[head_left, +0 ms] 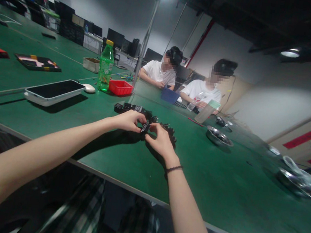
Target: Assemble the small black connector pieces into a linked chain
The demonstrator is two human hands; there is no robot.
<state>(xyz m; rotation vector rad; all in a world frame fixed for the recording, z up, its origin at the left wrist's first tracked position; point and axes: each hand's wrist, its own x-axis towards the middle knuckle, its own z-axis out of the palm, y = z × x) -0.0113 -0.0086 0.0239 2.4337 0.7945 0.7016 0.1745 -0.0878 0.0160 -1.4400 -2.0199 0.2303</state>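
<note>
Between my two hands is a small black part (145, 126) with a pale edge, too small to name more closely. My left hand (132, 121) pinches it from the left with thumb and fingertips. From the right, my right hand (160, 137) has its thumb and index finger at the same part. Just behind the hands lies a row of black blocks (128, 108) with pale markings on the green table. A heap of small black pieces (170, 131) sits behind my right hand, partly hidden by it.
Left of my hands are a white-cased device (55, 92) with a cable, a white mouse (89, 88), a green bottle (106, 66) and a red tray (120, 88). Rightward stand a metal bowl (219, 137) and a cup (206, 111). Two people (201, 92) sit across the table.
</note>
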